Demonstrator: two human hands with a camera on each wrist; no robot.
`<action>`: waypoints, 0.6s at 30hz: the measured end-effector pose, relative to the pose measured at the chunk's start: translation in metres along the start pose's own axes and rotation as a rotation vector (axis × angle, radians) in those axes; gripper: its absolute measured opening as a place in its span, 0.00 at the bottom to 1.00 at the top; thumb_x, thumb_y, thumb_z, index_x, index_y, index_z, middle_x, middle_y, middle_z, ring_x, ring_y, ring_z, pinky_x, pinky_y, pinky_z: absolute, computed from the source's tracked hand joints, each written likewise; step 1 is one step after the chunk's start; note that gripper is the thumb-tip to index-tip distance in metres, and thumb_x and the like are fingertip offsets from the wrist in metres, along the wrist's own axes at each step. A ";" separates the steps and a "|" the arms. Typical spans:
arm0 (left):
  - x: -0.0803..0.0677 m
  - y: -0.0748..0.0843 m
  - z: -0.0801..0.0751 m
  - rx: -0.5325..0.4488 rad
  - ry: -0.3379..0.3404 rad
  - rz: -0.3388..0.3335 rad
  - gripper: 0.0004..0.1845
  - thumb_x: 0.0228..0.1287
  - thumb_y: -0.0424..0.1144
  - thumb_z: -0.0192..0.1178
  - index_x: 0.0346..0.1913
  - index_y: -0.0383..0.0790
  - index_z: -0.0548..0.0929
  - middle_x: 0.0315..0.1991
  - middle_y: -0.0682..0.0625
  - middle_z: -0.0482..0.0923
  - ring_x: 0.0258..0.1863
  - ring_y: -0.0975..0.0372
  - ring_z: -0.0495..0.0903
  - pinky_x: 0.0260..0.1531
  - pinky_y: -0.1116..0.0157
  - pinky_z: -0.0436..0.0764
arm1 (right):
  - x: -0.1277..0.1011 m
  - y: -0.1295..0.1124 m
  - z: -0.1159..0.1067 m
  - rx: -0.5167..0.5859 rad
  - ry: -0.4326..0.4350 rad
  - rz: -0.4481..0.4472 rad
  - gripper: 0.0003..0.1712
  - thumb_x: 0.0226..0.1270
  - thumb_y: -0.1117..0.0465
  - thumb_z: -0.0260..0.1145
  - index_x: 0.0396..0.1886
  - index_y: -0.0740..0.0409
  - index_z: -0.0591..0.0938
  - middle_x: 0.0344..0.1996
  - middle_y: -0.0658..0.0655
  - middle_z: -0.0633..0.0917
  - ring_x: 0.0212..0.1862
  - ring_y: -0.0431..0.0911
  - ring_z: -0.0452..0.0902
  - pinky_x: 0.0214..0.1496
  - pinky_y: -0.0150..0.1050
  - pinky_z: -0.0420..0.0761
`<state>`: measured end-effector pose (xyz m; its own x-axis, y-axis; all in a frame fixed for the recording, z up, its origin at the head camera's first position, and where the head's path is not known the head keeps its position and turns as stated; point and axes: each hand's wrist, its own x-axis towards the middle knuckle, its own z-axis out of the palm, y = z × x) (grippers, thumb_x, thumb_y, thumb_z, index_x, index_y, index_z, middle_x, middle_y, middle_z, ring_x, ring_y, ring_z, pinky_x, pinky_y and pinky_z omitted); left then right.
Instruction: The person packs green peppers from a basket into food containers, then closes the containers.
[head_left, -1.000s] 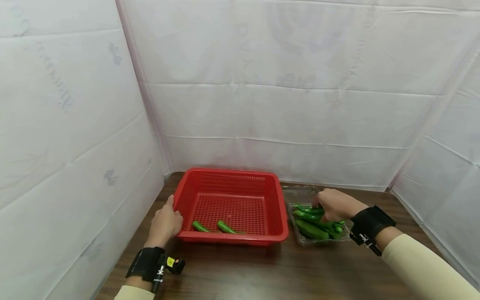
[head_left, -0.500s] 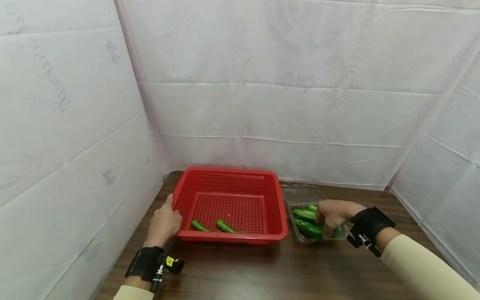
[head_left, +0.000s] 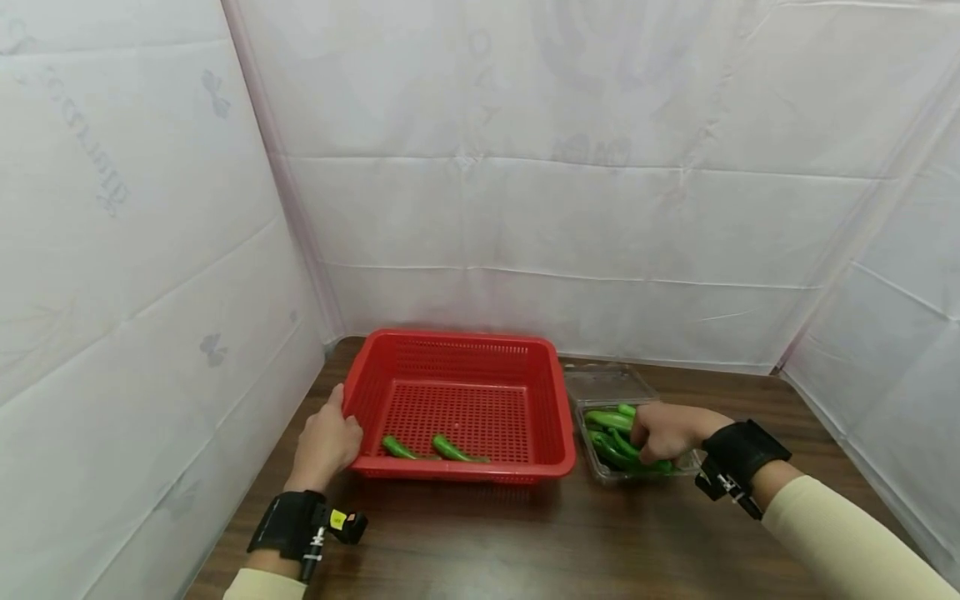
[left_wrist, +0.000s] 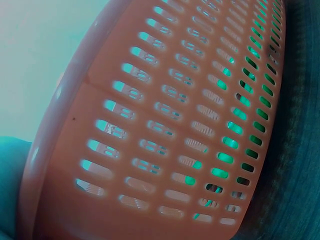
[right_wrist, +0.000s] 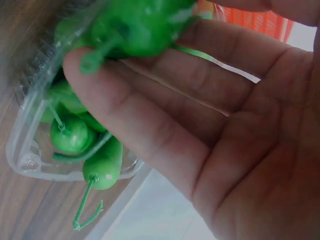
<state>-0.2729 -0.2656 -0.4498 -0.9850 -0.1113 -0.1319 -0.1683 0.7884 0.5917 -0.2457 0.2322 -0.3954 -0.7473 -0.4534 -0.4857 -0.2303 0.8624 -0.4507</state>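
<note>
A red plastic basket (head_left: 555,417) stands in the middle of the dark wooden table, with two green peppers (head_left: 450,449) lying near its front wall. My left hand (head_left: 330,433) holds the basket's front left corner; the left wrist view shows only the slotted basket wall (left_wrist: 165,125) up close. To the right, a clear plastic container (head_left: 600,385) holds several green peppers (head_left: 606,419). My right hand (head_left: 643,439) reaches into it. Its fingers (right_wrist: 150,125) pinch one green pepper (right_wrist: 140,22) above the others (right_wrist: 75,135).
White fabric walls (head_left: 525,208) close in the table on the left, back and right. Bare tabletop (head_left: 525,533) lies between me and the basket. The container's open lid (head_left: 603,383) lies flat behind it.
My right hand has sunk lower into the clear container and moved toward its near side, closing on a pepper. The left hand has stayed on the basket's corner.
</note>
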 end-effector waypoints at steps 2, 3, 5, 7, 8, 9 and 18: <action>0.000 0.000 0.000 -0.002 -0.005 -0.007 0.38 0.77 0.35 0.47 0.84 0.32 0.45 0.64 0.24 0.73 0.47 0.43 0.80 0.45 0.46 0.81 | 0.001 -0.002 0.002 -0.049 0.013 -0.008 0.27 0.62 0.73 0.61 0.14 0.44 0.59 0.16 0.43 0.52 0.21 0.40 0.43 0.26 0.36 0.54; 0.001 0.000 0.000 -0.001 -0.005 -0.007 0.38 0.77 0.35 0.47 0.83 0.32 0.45 0.64 0.24 0.73 0.47 0.43 0.80 0.46 0.46 0.81 | 0.002 -0.003 0.003 -0.075 0.021 -0.013 0.26 0.61 0.73 0.61 0.15 0.44 0.60 0.17 0.43 0.52 0.22 0.40 0.43 0.27 0.36 0.53; 0.001 0.000 0.000 0.002 -0.005 -0.005 0.38 0.77 0.35 0.46 0.83 0.32 0.45 0.64 0.24 0.73 0.48 0.43 0.80 0.46 0.45 0.81 | 0.003 -0.004 0.005 -0.130 0.041 -0.017 0.24 0.61 0.72 0.61 0.16 0.44 0.63 0.18 0.43 0.53 0.22 0.39 0.44 0.28 0.36 0.52; 0.001 0.000 0.000 0.002 -0.005 0.001 0.38 0.77 0.35 0.46 0.83 0.32 0.45 0.65 0.23 0.72 0.48 0.43 0.80 0.47 0.44 0.81 | 0.003 -0.005 0.006 -0.167 0.064 -0.014 0.19 0.61 0.72 0.62 0.19 0.45 0.71 0.19 0.44 0.56 0.23 0.39 0.48 0.29 0.36 0.54; 0.001 0.000 0.000 0.002 -0.003 0.005 0.38 0.76 0.35 0.46 0.83 0.32 0.45 0.65 0.23 0.72 0.48 0.42 0.80 0.47 0.44 0.81 | 0.002 -0.006 0.007 -0.188 0.078 -0.011 0.15 0.62 0.72 0.64 0.22 0.48 0.77 0.20 0.43 0.64 0.23 0.38 0.54 0.29 0.36 0.59; 0.001 0.000 0.000 0.003 -0.003 0.006 0.38 0.76 0.35 0.46 0.83 0.32 0.45 0.65 0.23 0.72 0.48 0.42 0.80 0.47 0.44 0.81 | 0.002 -0.006 0.007 -0.208 0.096 -0.019 0.11 0.62 0.71 0.65 0.27 0.50 0.81 0.21 0.44 0.67 0.24 0.38 0.57 0.30 0.36 0.61; 0.001 0.000 0.000 -0.001 -0.009 -0.006 0.38 0.77 0.35 0.45 0.84 0.33 0.45 0.65 0.23 0.72 0.49 0.43 0.80 0.48 0.44 0.80 | 0.000 -0.001 0.012 -0.417 0.335 -0.239 0.16 0.60 0.72 0.67 0.23 0.47 0.77 0.21 0.41 0.65 0.25 0.34 0.54 0.29 0.33 0.57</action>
<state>-0.2738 -0.2657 -0.4495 -0.9835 -0.1109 -0.1428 -0.1746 0.7872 0.5915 -0.2378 0.2282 -0.4042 -0.7853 -0.6087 -0.1131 -0.5916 0.7916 -0.1526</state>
